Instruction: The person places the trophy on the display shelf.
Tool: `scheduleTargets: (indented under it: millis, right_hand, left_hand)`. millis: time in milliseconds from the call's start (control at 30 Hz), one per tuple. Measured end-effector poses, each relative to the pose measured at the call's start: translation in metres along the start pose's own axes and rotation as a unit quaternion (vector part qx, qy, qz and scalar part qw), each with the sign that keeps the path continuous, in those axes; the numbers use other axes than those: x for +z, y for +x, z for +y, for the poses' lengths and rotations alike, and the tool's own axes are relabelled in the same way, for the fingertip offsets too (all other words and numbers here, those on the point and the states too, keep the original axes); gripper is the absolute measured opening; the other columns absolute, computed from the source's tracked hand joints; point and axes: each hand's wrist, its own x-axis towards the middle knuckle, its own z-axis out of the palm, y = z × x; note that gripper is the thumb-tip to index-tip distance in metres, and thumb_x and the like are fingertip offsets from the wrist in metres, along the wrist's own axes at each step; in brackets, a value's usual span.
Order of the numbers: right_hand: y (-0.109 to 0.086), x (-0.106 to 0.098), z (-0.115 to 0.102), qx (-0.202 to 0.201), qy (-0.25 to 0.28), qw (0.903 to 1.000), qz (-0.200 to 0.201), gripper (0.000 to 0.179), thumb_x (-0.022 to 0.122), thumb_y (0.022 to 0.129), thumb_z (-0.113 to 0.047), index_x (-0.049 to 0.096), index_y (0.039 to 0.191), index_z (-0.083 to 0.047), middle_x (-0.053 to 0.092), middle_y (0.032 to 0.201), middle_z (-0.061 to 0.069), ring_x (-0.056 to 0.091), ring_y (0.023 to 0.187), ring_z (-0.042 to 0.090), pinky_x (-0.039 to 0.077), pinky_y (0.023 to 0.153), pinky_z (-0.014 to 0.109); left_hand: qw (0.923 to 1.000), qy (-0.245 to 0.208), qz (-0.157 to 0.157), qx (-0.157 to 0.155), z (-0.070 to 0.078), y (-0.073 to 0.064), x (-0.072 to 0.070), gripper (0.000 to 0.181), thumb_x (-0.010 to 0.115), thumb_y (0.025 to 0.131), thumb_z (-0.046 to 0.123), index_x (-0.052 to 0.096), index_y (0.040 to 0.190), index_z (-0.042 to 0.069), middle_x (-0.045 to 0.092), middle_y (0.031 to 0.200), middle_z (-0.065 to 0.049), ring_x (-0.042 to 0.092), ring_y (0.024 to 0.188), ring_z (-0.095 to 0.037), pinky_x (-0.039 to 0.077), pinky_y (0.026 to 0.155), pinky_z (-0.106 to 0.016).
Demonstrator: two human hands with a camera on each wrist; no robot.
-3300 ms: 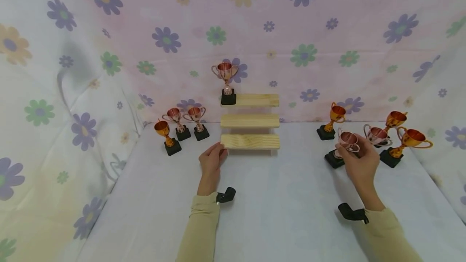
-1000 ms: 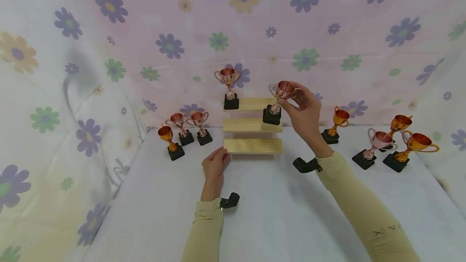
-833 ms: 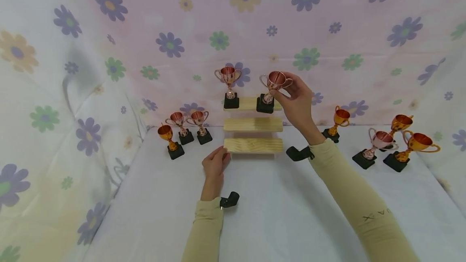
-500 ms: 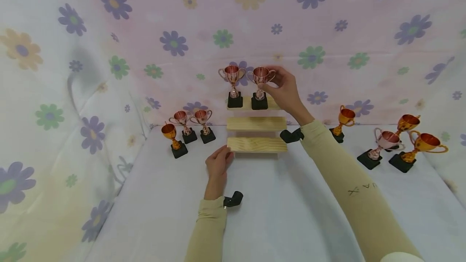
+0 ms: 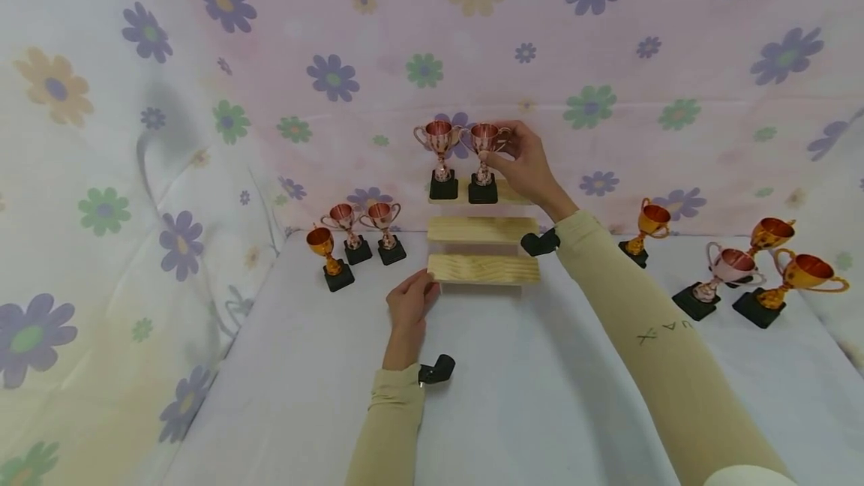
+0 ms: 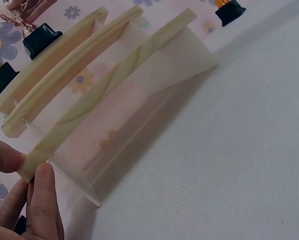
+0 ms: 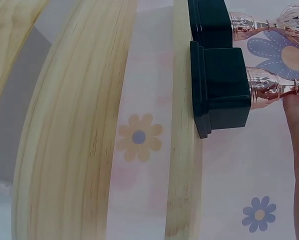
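A three-step wooden stand with clear side panels stands at the back middle. My left hand pinches the left end of its lowest step; in the left wrist view the thumb lies on one side of the board and fingertips on the other. My right hand holds a rose-gold trophy cup by its bowl and stem. Its black base rests on the top step, upright. Close to its left, another rose-gold trophy stands on the same step's left end.
Left of the stand are a gold trophy and two rose-gold trophies. To the right stand several more: a gold one near the back wall, a pink one and two gold ones. Flowered cloth hangs behind.
My right hand has carried the rose-gold trophy from the right-hand group up and left onto the top step, beside the other one. My left hand has kept its grip on the stand.
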Motion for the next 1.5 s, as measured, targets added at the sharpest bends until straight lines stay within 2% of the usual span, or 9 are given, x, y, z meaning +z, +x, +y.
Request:
scheduleTargets:
  millis: [300,533,867,1067,1167,1300,1500]
  right_hand:
    - [0.004,0.002,0.001,-0.001,0.005,1.0,0.006,0.042,0.07,0.091,0.004,0.054,0.13,0.005,0.062,0.116,0.009,0.059,0.099,0.014,0.053,0.089,0.018]
    - [0.005,0.001,0.003,-0.009,0.009,0.9999,-0.002,0.043,0.068,0.092,0.005,0.053,0.132,0.007,0.061,0.116,0.01,0.059,0.098,0.014,0.053,0.088,0.02]
    - [0.0,0.001,0.002,0.014,0.007,0.9996,0.024,0.037,0.069,0.092,0.002,0.057,0.127,0.004,0.062,0.116,0.008,0.062,0.102,0.014,0.055,0.089,0.021]
    - [0.0,0.005,0.004,0.014,0.001,0.9995,0.03,0.037,0.07,0.092,0.003,0.055,0.126,0.005,0.063,0.117,0.011,0.062,0.102,0.013,0.055,0.091,0.022]
    - [-0.004,0.007,-0.008,0.018,-0.005,0.9994,0.029,0.037,0.068,0.092,0.004,0.055,0.127,0.006,0.063,0.118,0.014,0.062,0.102,0.012,0.055,0.093,0.023]
    - [-0.01,0.01,-0.02,0.022,-0.011,0.9993,0.026,0.042,0.067,0.092,0.007,0.053,0.132,0.008,0.062,0.123,0.021,0.063,0.107,0.015,0.054,0.101,0.034]
    - [-0.014,0.008,0.01,0.004,0.0,0.9998,0.021,0.056,0.067,0.089,0.011,0.048,0.142,0.006,0.057,0.133,0.027,0.061,0.119,0.036,0.052,0.105,0.051]
  left_hand:
    - [1.0,-0.004,-0.004,-0.002,0.002,-0.002,0.001,0.03,0.071,0.092,0.005,0.07,0.12,-0.004,0.069,0.115,-0.018,0.069,0.093,-0.017,0.062,0.084,-0.025]
    - [1.0,-0.004,-0.004,-0.003,0.001,-0.003,0.001,0.029,0.07,0.092,0.005,0.071,0.12,-0.004,0.068,0.115,-0.017,0.069,0.092,-0.017,0.062,0.084,-0.026]
    - [0.9998,-0.013,-0.012,0.012,-0.001,-0.005,0.003,0.03,0.07,0.091,0.001,0.07,0.119,-0.008,0.07,0.106,-0.016,0.069,0.085,-0.015,0.062,0.079,-0.025]
    - [0.9997,-0.013,-0.016,0.014,0.0,-0.007,0.002,0.032,0.07,0.092,0.003,0.069,0.121,-0.008,0.07,0.107,-0.015,0.069,0.086,-0.013,0.062,0.085,-0.028]
    - [0.9997,-0.012,-0.02,0.01,0.003,-0.009,0.001,0.032,0.07,0.092,0.003,0.068,0.122,-0.008,0.069,0.11,-0.016,0.069,0.087,-0.014,0.062,0.088,-0.029]
    - [0.9997,-0.011,-0.017,0.01,0.001,-0.007,0.0,0.031,0.07,0.091,0.002,0.069,0.12,-0.008,0.068,0.113,-0.019,0.069,0.09,-0.016,0.062,0.084,-0.027]
    - [0.9998,-0.014,-0.008,0.014,-0.001,-0.003,-0.002,0.03,0.07,0.091,0.002,0.07,0.119,-0.008,0.068,0.114,-0.019,0.069,0.09,-0.017,0.062,0.082,-0.026]
